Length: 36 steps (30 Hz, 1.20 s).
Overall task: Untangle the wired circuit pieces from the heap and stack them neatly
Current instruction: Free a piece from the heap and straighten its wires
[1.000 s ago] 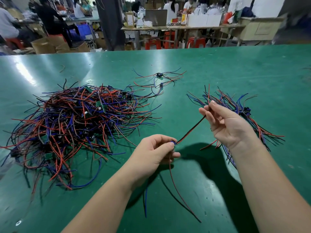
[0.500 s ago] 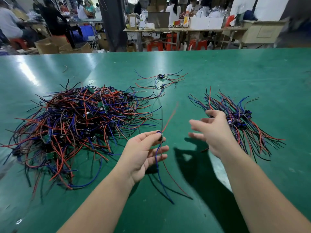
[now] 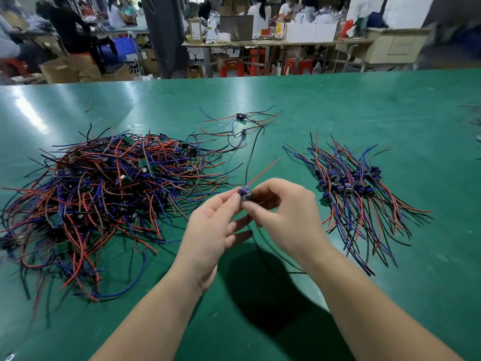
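A big tangled heap (image 3: 104,199) of red, blue and black wired circuit pieces lies on the left of the green table (image 3: 338,105). A tidy stack (image 3: 348,188) of sorted pieces lies to the right. Between them, above the table, I hold one wired circuit piece (image 3: 244,194) by its small blue body. My left hand (image 3: 210,230) pinches it from the left and my right hand (image 3: 283,212) pinches it from the right. Its red and black wires stick up and away; a black wire hangs down below my hands.
Two loose wired pieces (image 3: 242,123) lie farther back near the table's middle. A short stray wire (image 3: 88,106) lies at the far left. Beyond the table's far edge are people, cardboard boxes, a pillar and cluttered benches.
My right hand came in from the right and now pinches the piece together with my left hand. The piece's wires now point up and away instead of hanging.
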Motion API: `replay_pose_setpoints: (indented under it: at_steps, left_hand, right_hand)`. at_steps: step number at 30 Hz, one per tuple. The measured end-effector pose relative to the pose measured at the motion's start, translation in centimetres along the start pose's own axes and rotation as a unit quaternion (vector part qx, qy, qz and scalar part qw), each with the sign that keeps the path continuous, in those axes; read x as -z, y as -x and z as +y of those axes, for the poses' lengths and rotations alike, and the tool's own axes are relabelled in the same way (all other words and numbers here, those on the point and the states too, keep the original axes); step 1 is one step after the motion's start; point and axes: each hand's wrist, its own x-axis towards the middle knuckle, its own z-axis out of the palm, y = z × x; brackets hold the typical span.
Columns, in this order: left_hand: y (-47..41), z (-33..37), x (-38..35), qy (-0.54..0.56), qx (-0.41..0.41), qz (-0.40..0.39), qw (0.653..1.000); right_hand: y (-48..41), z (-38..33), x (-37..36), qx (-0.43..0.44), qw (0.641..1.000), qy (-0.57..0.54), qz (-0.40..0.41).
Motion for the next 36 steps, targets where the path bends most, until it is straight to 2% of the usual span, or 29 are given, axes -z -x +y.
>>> replay_pose_setpoints:
  at_steps: [2, 4, 7, 9, 12, 16, 20, 22, 24, 26, 27, 28, 31, 33, 36]
  left_hand:
    - [0.1, 0.2, 0.0, 0.011, 0.001, -0.025, 1.000]
    - [0.2, 0.3, 0.1, 0.008, 0.005, -0.032, 0.999]
    - [0.3, 0.4, 0.2, -0.006, 0.009, -0.025, 1.000]
    - [0.2, 0.3, 0.3, -0.019, 0.011, -0.014, 1.000]
    - [0.2, 0.4, 0.5, -0.035, 0.014, -0.001, 0.999]
    - [0.1, 0.3, 0.5, -0.084, 0.009, 0.035, 0.996]
    - [0.0, 0.0, 0.2, -0.174, -0.018, 0.061, 0.983]
    - [0.3, -0.1, 0.2, -0.219, -0.063, 0.068, 0.971]
    - [0.6, -0.3, 0.5, -0.324, -0.164, 0.071, 0.929]
    - [1.0, -0.2, 0.8, -0.457, -0.273, 0.067, 0.844]
    - [1.1, -0.1, 0.8, -0.496, -0.305, 0.074, 0.810]
    - [1.1, 0.1, 0.9, -0.515, -0.321, 0.086, 0.790]
    - [0.6, 1.1, 1.6, -0.534, -0.353, 0.143, 0.755]
    - [0.3, 1.7, 2.4, -0.572, -0.352, 0.200, 0.713]
    - [0.0, 2.3, 3.7, -0.637, -0.243, 0.300, 0.667]
  right_hand:
    - [-0.6, -0.4, 1.1, -0.052, 0.990, -0.130, 0.022]
    - [-1.5, -0.4, 2.9, -0.099, 0.959, -0.261, 0.053]
    - [-3.0, 0.5, 6.7, -0.114, 0.935, -0.309, 0.133]
    - [-3.6, 2.3, 9.1, -0.123, 0.939, -0.266, 0.181]
    - [-4.2, 6.1, 10.7, -0.192, 0.954, -0.098, 0.209]
    - [-4.1, 9.3, 10.5, -0.247, 0.950, 0.101, 0.164]
    - [-3.8, 10.0, 10.2, -0.260, 0.949, 0.132, 0.119]
    - [-3.8, 9.9, 10.1, -0.255, 0.950, 0.145, 0.104]
    - [-3.8, 9.6, 10.1, -0.250, 0.948, 0.179, 0.081]
    - [-3.7, 9.3, 10.2, -0.250, 0.942, 0.220, 0.049]
    - [-3.7, 9.2, 10.2, -0.250, 0.937, 0.241, 0.032]
    - [-3.7, 8.9, 10.3, -0.249, 0.931, 0.266, 0.015]
    - [-3.5, 8.0, 10.5, -0.242, 0.915, 0.323, -0.020]
    - [-3.4, 7.5, 10.5, -0.231, 0.918, 0.321, -0.031]
    - [-3.2, 7.0, 10.6, -0.234, 0.906, 0.342, -0.085]
